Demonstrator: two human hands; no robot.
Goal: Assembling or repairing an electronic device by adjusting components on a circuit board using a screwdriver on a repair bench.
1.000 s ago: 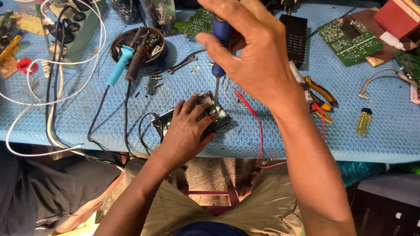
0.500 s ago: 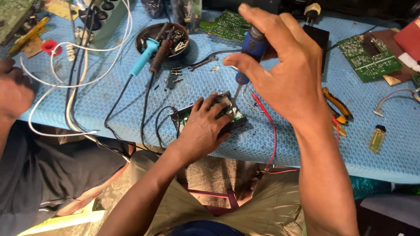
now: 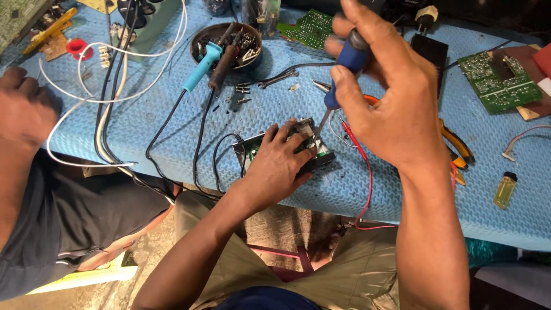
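My left hand [image 3: 278,163] presses down on a small black module with a green circuit board [image 3: 323,155] near the front edge of the blue-covered bench [image 3: 172,138]. My right hand [image 3: 384,95] grips a blue-handled screwdriver [image 3: 343,68] upright, its metal shaft angled down so the tip meets the module right by my left fingertips. A black cable [image 3: 221,152] loops out from the module's left side.
A round bowl [image 3: 227,43] holds a teal-handled and a brown-handled soldering iron. Loose screws, a wrench [image 3: 278,80], pliers [image 3: 456,143], red wire [image 3: 367,172], green circuit boards [image 3: 499,80] and a small yellow bottle [image 3: 505,190] lie about. Another person's hand [image 3: 26,109] rests at left by white cables.
The view has swung right and down, bringing the other person's hand into sight at left. My right hand stays on the screwdriver over the module; my left hand keeps holding it.
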